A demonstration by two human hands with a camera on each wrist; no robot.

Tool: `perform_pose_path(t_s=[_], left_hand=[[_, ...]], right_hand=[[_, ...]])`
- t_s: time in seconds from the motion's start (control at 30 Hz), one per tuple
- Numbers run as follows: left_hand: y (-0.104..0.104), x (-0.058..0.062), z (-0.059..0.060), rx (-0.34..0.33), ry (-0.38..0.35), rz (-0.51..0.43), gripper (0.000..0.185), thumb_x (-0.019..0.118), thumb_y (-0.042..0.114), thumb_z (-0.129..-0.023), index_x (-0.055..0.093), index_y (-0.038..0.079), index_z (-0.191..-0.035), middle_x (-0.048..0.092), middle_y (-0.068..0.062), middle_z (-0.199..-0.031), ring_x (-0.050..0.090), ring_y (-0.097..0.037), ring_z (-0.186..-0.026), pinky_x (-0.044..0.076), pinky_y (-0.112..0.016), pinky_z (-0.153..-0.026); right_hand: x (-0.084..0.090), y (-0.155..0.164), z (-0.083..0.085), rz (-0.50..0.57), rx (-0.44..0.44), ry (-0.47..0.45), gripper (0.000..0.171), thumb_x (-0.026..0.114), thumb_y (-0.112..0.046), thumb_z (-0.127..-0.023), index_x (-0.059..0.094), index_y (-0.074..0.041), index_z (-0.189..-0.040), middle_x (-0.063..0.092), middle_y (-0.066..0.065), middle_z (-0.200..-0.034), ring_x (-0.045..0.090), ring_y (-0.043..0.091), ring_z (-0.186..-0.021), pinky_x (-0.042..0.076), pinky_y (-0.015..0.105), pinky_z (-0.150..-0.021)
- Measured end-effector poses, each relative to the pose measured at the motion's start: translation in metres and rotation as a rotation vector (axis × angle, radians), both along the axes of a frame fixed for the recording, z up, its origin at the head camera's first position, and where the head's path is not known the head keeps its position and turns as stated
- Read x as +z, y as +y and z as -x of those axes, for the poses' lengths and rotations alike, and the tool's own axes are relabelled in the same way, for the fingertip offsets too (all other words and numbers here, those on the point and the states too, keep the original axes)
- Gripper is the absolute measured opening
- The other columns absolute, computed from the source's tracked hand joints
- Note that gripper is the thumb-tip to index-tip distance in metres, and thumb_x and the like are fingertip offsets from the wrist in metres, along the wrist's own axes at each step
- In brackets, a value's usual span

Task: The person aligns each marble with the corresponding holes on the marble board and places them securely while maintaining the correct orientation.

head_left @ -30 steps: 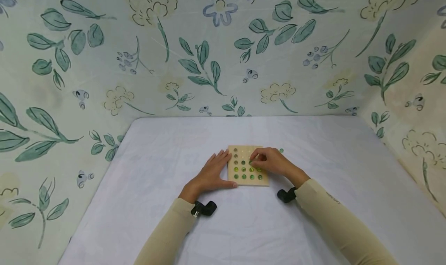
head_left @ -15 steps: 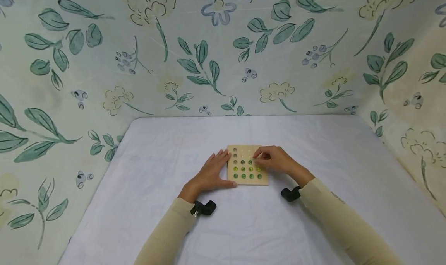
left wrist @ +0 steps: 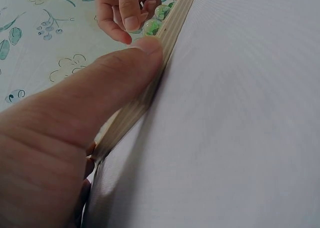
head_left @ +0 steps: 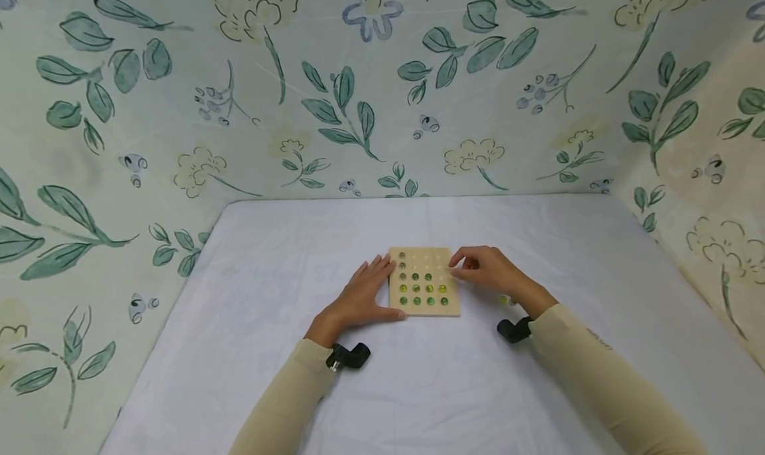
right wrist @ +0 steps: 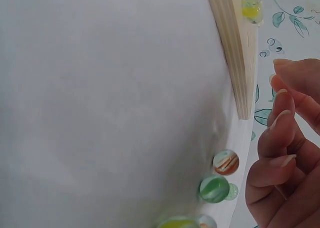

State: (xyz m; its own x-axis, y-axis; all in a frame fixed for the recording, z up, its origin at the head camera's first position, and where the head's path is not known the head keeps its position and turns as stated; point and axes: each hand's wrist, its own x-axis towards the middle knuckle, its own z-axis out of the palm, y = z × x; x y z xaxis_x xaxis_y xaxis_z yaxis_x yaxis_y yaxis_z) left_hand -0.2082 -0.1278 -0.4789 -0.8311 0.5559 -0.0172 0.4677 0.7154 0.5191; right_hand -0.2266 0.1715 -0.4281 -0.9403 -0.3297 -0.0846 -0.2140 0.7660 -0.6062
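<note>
A square wooden board with rows of round hollows lies on the table. Green, yellow-green and darker marbles fill its two nearest rows, part of the third, and its left column. My left hand rests against the board's left side, fingers extended, its thumb along the near edge. My right hand hovers by the board's right edge, fingers loosely bent; no marble shows between thumb and fingertips in the right wrist view.
Under the right wrist, loose marbles lie on the white cloth right of the board: an orange-streaked one, a green one and a yellow one among them. A floral curtain hangs behind the table.
My right hand has drawn back rightward from the board's third row, uncovering the marble set there and the yellow-green one at the right. The left hand stays in place.
</note>
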Motion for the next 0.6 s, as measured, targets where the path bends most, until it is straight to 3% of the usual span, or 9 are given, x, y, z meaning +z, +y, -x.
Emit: perform_pose_path(t_s=[0.6], left_hand=[[0.002,-0.001,0.001,0.01,-0.006,0.016,0.113,0.066,0.074,-0.071,0.015,0.018,-0.156,0.006,0.005,-0.162,-0.001,-0.011,-0.148,-0.003,-0.03,-0.119]], right_hand=[[0.002,0.029,-0.006,-0.032,-0.059,-0.002,0.016,0.07,-0.021,-0.088,0.07,-0.013,-0.102,0.058,0.002,-0.075,0.05,0.019,-0.068,0.045,0.029,-0.059]])
